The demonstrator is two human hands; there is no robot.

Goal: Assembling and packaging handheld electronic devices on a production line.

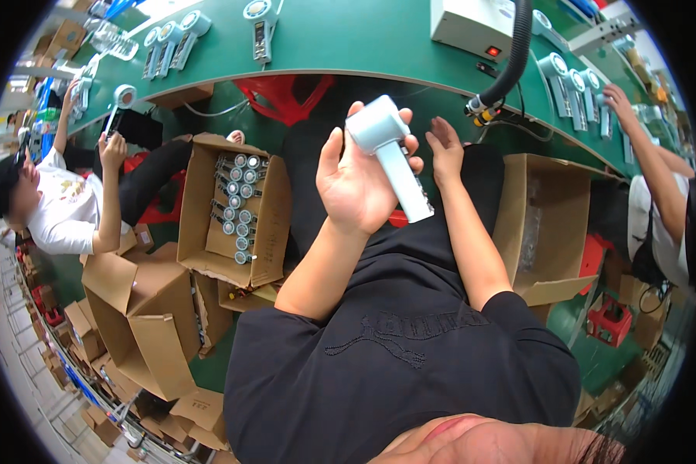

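My left hand (356,185) grips a white handheld device (390,151) with a round head and a long straight handle, held up above my lap. My right hand (446,151) hovers just right of it with its fingers spread, touching nothing. Below me is my black shirt. Left of my lap stands an open cardboard box (267,247) with several of the same devices (236,205) packed upright in rows.
A green conveyor table (348,39) curves across the top, carrying more devices (166,42) and a white machine (472,27) with a black hose (514,58). An empty open carton (549,224) is on my right. Co-workers sit at left (62,209) and right (657,193). More cartons lie at lower left.
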